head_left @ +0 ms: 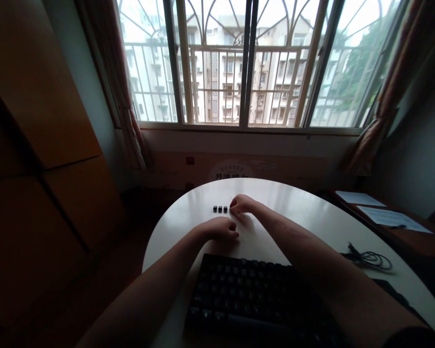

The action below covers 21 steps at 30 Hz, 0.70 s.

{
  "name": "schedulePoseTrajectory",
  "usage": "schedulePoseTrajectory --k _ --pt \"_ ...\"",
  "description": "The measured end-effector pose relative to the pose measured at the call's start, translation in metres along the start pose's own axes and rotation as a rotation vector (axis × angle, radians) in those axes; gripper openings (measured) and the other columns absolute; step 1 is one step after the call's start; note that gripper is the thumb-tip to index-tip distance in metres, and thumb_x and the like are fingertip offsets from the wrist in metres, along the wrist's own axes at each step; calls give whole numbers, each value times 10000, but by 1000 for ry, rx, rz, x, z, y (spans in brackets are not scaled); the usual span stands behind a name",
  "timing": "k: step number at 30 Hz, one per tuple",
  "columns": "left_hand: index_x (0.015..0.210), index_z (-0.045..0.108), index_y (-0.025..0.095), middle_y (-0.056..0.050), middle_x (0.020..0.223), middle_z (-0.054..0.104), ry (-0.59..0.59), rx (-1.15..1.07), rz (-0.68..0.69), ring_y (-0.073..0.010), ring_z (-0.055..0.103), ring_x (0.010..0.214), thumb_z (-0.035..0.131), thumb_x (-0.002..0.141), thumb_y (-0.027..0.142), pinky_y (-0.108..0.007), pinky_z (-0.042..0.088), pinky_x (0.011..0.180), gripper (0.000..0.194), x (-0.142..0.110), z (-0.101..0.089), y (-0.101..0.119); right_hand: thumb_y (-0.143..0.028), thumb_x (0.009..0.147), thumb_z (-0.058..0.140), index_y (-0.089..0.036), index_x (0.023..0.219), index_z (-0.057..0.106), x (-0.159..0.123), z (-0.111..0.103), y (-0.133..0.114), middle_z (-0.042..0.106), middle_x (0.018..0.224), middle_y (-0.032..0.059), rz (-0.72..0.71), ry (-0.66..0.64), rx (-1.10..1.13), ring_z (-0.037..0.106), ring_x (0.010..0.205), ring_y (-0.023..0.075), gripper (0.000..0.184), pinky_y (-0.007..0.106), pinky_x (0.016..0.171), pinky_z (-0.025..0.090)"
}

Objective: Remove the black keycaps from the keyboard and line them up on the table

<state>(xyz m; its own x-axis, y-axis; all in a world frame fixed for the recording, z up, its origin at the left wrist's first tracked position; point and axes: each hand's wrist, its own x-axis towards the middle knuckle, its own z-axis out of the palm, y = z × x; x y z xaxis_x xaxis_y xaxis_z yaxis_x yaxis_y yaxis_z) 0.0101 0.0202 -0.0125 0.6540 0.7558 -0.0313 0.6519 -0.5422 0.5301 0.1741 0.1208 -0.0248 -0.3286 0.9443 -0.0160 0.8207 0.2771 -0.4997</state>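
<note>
Three small black keycaps (220, 209) stand in a short row on the white round table (177, 222). At the right end of that row is my right hand (240, 204), its fingers pinched together and close to the last keycap. Whatever the pinch holds is hidden by the fingers. Nearer to me, my left hand (222, 228) is curled closed just above or on the tabletop, and I cannot see inside it. Below both hands lies a black keyboard (239, 290), partly covered by my right forearm.
A coiled black cable (371, 258) lies on the table's right side, with a dark flat object (395, 292) by my right forearm. Papers (393, 217) rest on a brown surface to the right. Behind the table are a wall and a barred window (246, 72); wooden cabinets (39, 121) stand left.
</note>
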Motion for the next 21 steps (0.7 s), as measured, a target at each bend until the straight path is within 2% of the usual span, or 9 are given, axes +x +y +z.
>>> schedulePoseTrajectory --k 5,8,11,13,15,16,19,21 --pt "566 619 193 4 523 551 -9 2 -3 -158 427 467 689 714 270 -314 334 547 180 0 0 -1 -228 658 741 -186 887 809 -3 4 -3 754 783 47 -17 32 -66 667 737 207 242 249 639 457" --pt "564 624 199 1 520 555 -4 -4 -5 -165 451 468 695 705 279 -308 329 530 178 0 1 -3 -238 637 778 -170 945 798 -7 3 -4 754 831 64 -29 55 -58 667 754 217 316 262 659 466" --pt "553 626 207 8 503 546 16 -9 -2 -154 453 459 711 693 299 -294 337 523 188 0 1 -4 -240 614 826 -153 1021 773 -14 -5 -4 753 899 86 -42 105 -8 669 780 218 419 264 689 481" --pt "579 638 210 10 512 550 5 30 -15 -150 459 477 693 714 326 -284 348 536 187 -1 0 -2 -241 670 802 -148 988 773 -22 -16 -2 749 942 100 -52 168 38 666 838 223 332 268 741 486" --pt "636 657 204 6 552 569 -35 106 -42 -155 480 521 654 747 355 -279 359 563 187 -2 -1 1 -241 781 708 -141 910 774 -34 -30 0 742 972 115 -57 250 91 651 913 232 176 278 793 483" --pt "673 667 199 2 583 586 -63 154 -59 -159 494 549 632 764 370 -279 367 580 196 -3 -2 4 -248 840 639 -133 892 769 -42 -37 0 737 979 124 -55 292 124 644 931 233 181 281 795 485" --pt "791 692 191 -15 697 643 -139 285 -99 -170 537 633 575 809 414 -278 389 625 253 -4 -4 11 -307 976 372 -104 976 741 -76 -59 -2 716 991 145 -30 385 250 642 861 207 421 264 678 506" --pt "850 701 192 -23 747 667 -165 319 -121 -171 554 655 547 831 432 -272 391 622 286 -4 -5 14 -348 1008 222 -107 978 735 -106 -68 -9 705 941 134 -33 403 368 627 783 180 567 245 609 504"
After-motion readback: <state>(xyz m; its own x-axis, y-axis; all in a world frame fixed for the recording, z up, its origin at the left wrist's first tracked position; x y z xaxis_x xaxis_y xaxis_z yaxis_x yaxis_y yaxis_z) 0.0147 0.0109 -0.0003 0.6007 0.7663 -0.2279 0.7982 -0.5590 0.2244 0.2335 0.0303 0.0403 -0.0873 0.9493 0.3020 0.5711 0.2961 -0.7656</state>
